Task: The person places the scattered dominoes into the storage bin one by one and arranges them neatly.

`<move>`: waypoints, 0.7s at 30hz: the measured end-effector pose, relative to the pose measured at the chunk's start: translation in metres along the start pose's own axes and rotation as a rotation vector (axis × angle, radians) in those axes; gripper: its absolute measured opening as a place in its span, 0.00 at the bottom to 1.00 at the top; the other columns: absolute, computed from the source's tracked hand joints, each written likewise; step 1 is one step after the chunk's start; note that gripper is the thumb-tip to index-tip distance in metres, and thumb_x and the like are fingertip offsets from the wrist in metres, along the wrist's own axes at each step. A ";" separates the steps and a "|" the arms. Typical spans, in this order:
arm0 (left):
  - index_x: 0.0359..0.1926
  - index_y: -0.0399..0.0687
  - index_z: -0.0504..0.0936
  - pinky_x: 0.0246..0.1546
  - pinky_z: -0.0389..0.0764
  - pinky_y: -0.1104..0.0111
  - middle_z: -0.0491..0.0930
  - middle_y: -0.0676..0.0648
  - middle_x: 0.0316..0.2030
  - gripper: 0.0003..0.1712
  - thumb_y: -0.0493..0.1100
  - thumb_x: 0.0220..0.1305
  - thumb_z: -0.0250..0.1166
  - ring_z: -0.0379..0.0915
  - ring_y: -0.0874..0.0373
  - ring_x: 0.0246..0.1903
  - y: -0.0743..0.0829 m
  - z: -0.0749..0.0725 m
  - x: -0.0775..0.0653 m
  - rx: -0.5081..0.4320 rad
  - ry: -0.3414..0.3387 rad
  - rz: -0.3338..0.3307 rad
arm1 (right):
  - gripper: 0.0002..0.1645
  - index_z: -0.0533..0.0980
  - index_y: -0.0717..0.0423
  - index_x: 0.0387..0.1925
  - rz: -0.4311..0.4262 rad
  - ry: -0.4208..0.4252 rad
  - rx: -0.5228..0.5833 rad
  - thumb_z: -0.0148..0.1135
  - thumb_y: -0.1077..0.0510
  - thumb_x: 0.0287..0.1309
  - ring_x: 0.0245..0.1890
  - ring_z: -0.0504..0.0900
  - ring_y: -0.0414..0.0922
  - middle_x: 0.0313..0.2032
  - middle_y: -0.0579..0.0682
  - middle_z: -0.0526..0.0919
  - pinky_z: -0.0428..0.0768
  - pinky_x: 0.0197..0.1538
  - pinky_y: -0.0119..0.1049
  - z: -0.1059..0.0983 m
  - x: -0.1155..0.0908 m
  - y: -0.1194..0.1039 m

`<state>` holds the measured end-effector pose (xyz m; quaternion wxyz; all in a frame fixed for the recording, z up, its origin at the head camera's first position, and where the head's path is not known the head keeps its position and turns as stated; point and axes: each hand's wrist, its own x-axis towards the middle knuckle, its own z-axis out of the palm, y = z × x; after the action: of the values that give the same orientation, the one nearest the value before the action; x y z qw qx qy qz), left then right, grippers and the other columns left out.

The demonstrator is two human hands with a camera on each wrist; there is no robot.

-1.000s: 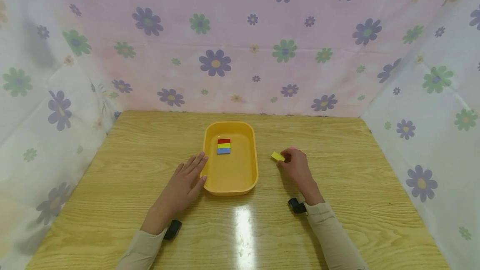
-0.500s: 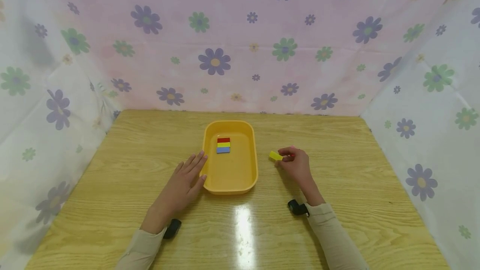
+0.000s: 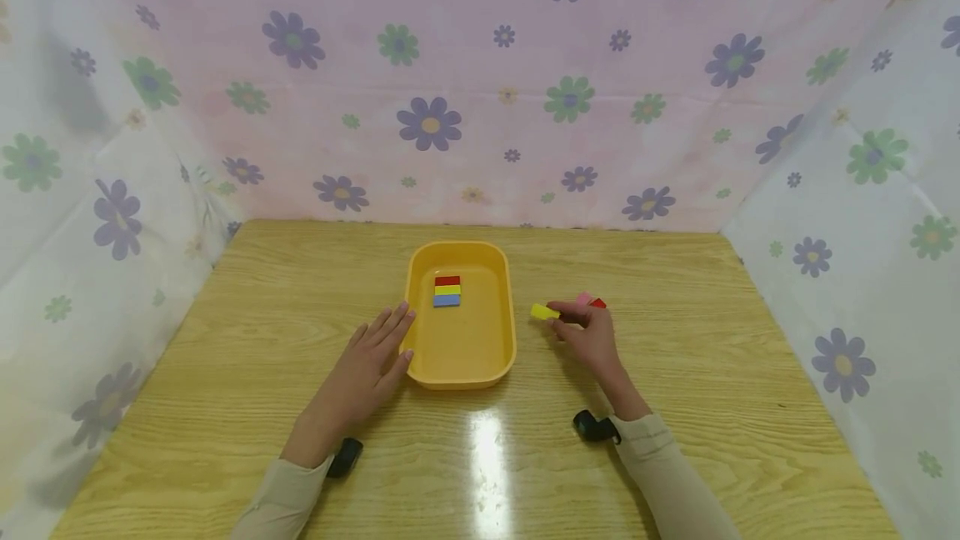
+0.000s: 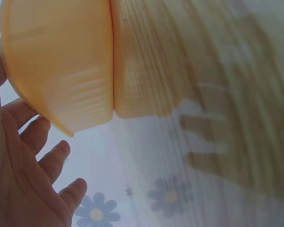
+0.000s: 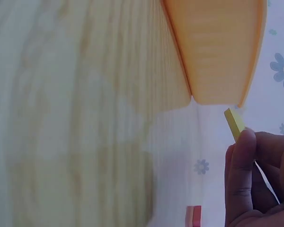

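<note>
My right hand (image 3: 595,342) pinches a small yellow block (image 3: 543,312) between thumb and fingers, just right of a yellow-orange plastic tray (image 3: 513,332). In the right wrist view the yellow block (image 5: 234,123) is held up off the table, its free end pointing at the tray. The left hand (image 3: 363,373) rests with straight fingers against the tray's left rim; in the left wrist view its fingertips touch the tray wall (image 4: 61,61). Inside the tray, a red block (image 3: 447,280), a yellow block (image 3: 447,291) and a blue block (image 3: 446,301) lie side by side.
Behind the right hand, a pink block (image 3: 583,298) and a red block (image 3: 597,303) lie on the wooden table (image 3: 675,298). Flower-printed cloth (image 3: 480,173) walls in the table's back and sides.
My right hand has lifted the yellow block and carried it a little left toward the tray, uncovering the pink and red blocks. The left hand stays at the tray's rim.
</note>
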<state>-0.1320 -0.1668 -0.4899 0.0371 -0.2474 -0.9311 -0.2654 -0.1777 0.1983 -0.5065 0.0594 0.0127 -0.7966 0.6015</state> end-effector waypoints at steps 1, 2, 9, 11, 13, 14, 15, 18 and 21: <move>0.79 0.45 0.58 0.74 0.51 0.37 0.53 0.44 0.79 0.34 0.51 0.80 0.51 0.49 0.38 0.77 0.000 0.000 0.000 -0.001 -0.001 -0.001 | 0.14 0.84 0.72 0.47 0.002 -0.001 0.017 0.68 0.72 0.59 0.28 0.85 0.39 0.38 0.66 0.87 0.85 0.30 0.28 0.001 0.000 0.000; 0.79 0.45 0.58 0.74 0.51 0.37 0.53 0.44 0.79 0.34 0.51 0.80 0.51 0.49 0.38 0.77 0.000 0.000 0.000 -0.002 -0.001 -0.002 | 0.13 0.84 0.72 0.47 0.008 0.000 0.037 0.67 0.72 0.60 0.27 0.85 0.40 0.38 0.66 0.87 0.86 0.30 0.29 0.002 -0.001 0.000; 0.79 0.45 0.58 0.74 0.51 0.37 0.53 0.44 0.79 0.34 0.50 0.80 0.51 0.49 0.38 0.77 0.000 -0.001 0.000 -0.003 -0.006 -0.004 | 0.13 0.83 0.76 0.47 0.082 0.037 0.196 0.66 0.72 0.61 0.21 0.83 0.40 0.34 0.55 0.89 0.86 0.30 0.29 0.012 -0.007 -0.006; 0.79 0.45 0.58 0.74 0.51 0.37 0.53 0.44 0.79 0.34 0.50 0.80 0.51 0.49 0.38 0.77 0.001 -0.001 0.000 -0.002 -0.007 -0.004 | 0.13 0.83 0.75 0.47 0.093 0.045 0.219 0.66 0.72 0.61 0.21 0.83 0.39 0.36 0.56 0.89 0.85 0.30 0.29 0.014 -0.009 -0.008; 0.79 0.45 0.57 0.74 0.51 0.37 0.53 0.44 0.79 0.34 0.50 0.80 0.51 0.49 0.37 0.77 0.001 -0.001 0.000 -0.003 -0.008 -0.006 | 0.14 0.83 0.75 0.48 0.101 0.049 0.238 0.67 0.73 0.60 0.24 0.83 0.38 0.40 0.59 0.89 0.85 0.30 0.29 0.017 -0.011 -0.009; 0.79 0.44 0.57 0.73 0.51 0.36 0.53 0.44 0.79 0.34 0.50 0.80 0.51 0.49 0.37 0.77 0.001 -0.001 0.000 -0.003 -0.008 -0.006 | 0.14 0.82 0.75 0.48 0.101 0.050 0.244 0.67 0.73 0.60 0.25 0.84 0.38 0.42 0.61 0.89 0.85 0.30 0.29 0.018 -0.012 -0.010; 0.79 0.44 0.57 0.73 0.51 0.36 0.53 0.43 0.79 0.34 0.50 0.80 0.51 0.49 0.37 0.77 0.000 -0.001 0.000 -0.004 -0.008 -0.006 | 0.15 0.82 0.75 0.49 0.102 0.049 0.250 0.67 0.73 0.60 0.27 0.85 0.37 0.44 0.63 0.88 0.85 0.30 0.29 0.019 -0.013 -0.011; 0.79 0.44 0.57 0.73 0.51 0.36 0.53 0.43 0.79 0.34 0.50 0.80 0.51 0.49 0.37 0.77 0.000 -0.001 0.000 -0.005 -0.008 -0.005 | 0.17 0.80 0.75 0.51 0.106 0.044 0.265 0.68 0.72 0.59 0.32 0.86 0.35 0.47 0.65 0.87 0.86 0.31 0.30 0.022 -0.015 -0.014; 0.79 0.45 0.57 0.73 0.50 0.36 0.53 0.44 0.79 0.34 0.51 0.80 0.51 0.49 0.37 0.77 0.000 0.000 0.000 -0.002 -0.007 -0.005 | 0.19 0.79 0.75 0.52 0.115 0.042 0.272 0.68 0.72 0.59 0.32 0.87 0.35 0.47 0.65 0.87 0.86 0.31 0.30 0.024 -0.018 -0.016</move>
<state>-0.1323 -0.1669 -0.4896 0.0328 -0.2461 -0.9316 -0.2653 -0.1607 0.1702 -0.4991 0.0391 -0.0376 -0.7058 0.7063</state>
